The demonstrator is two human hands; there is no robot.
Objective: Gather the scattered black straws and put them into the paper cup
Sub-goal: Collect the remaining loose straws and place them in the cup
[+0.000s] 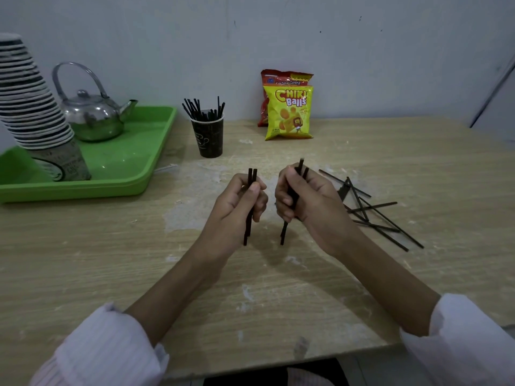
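My left hand (239, 203) grips two black straws (249, 227) upright above the middle of the wooden table. Just to its right, my right hand (302, 197) grips a small bunch of black straws (284, 232), also upright. Several loose black straws (373, 211) lie crossed on the table to the right of my right hand. A dark paper cup (208, 137) stands behind my hands, near the tray's corner, with several straws standing in it.
A green tray (133, 162) at the left holds a tall stack of paper cups (36, 112) and a metal kettle (93, 112). Two snack bags (288, 110) lean against the back wall. The table's front edge (278, 363) is close to me.
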